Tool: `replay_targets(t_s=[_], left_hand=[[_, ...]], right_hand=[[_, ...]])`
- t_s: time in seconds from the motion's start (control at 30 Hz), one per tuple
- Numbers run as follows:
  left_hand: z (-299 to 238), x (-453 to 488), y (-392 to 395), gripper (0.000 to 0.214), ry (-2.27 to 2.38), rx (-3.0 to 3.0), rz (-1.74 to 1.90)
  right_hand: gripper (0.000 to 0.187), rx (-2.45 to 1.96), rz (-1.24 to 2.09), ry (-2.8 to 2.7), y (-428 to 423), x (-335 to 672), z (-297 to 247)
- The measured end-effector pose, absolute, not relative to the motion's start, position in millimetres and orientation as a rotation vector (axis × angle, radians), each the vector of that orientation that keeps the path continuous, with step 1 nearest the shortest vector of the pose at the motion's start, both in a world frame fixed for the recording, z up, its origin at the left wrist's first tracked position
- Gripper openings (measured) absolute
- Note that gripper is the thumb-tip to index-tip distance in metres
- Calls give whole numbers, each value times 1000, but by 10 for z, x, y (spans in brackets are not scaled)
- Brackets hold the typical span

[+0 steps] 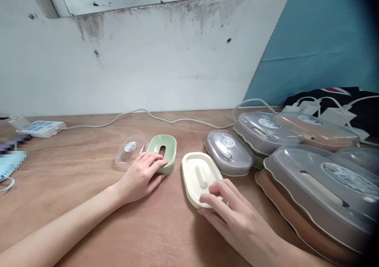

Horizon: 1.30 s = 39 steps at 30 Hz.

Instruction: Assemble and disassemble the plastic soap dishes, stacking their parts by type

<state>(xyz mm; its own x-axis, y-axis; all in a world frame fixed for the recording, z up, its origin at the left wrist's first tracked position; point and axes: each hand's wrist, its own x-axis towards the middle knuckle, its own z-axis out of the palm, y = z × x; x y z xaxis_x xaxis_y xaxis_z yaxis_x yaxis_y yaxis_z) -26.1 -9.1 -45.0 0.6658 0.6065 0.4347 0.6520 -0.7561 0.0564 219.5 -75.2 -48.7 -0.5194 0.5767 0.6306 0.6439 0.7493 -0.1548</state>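
Pinching the near end of a cream, rounded-oblong, plastic-looking tray (195,173) with the right-hand grip (233,215): fingers curled over the top, thumb low at the near edge. Clasping a small pale-green, slotted, plastic-looking container (169,148) with the left-hand grip (145,174): fingers bent over the near-left rim, thumb along the outside of the near wall. Both near the middle of a brown wood-grain counter (89,184), the tray just to the right of the container, apart from it. Cannot tell, behind the fingers, about contact between the tray's near end and the counter.

Judging by the thin rims, probably light and stiff, with smooth faces likely to slip in a loose hold. Best taken by the rim or, for the tray, by the raised central ridge; for the container, by opposite walls.

Tight at the tray's far-right edge: an oblong box with a grey translucent lid (217,150), then stacked grey and brown boxes (315,215) crowding that side. Just left of the container, a low transparent plastic lid (122,160). Farther back, a thin white cable (183,119) near the foot of a white wall (166,61). Most room for moving on the near side, between the forearms.
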Motion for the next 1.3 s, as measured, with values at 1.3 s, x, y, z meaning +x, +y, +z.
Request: replay_targets(t_s=[1.3], left_hand=[[-504,-279,-40,45,-1156,-2931,-658]], right_hand=[[33,-1228,-591,-2204,-797,2310,-437]])
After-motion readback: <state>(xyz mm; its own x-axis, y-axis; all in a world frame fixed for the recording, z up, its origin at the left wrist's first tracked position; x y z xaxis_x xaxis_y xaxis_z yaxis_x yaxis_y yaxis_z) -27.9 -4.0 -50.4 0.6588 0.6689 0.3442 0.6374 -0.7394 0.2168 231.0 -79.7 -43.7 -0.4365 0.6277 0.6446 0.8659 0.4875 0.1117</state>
